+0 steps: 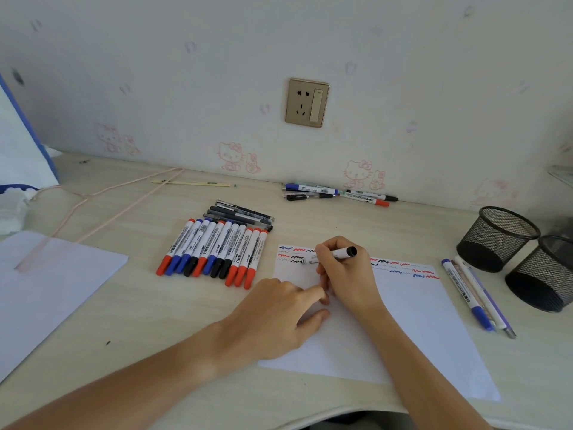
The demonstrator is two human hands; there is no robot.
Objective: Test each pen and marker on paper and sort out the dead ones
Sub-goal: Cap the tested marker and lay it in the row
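The step in hand is a test stroke: the right hand (342,268) has its fingers curled round a black whiteboard marker (330,256), tip down on the upper left part of the test sheet (418,321), amid rows of red, blue and black squiggles that run along the sheet's top edge. The left hand (279,318) lies flat on the sheet's left edge with fingers relaxed and spread, pinning the paper to the worktop (186,321) and holding nothing. Left of the sheet lies a tidy row of capped markers (214,252) with dark pens (242,215) behind it; a smaller cluster of pens and markers (338,193) sits by the wall, and three more (477,293) wait just beside two mesh pen cups (521,252). Judging by those piles, most are already sorted. Next calls for reading whether this stroke leaves ink, capping the marker, and setting it with the matching pile; which pile means dead I cannot tell.
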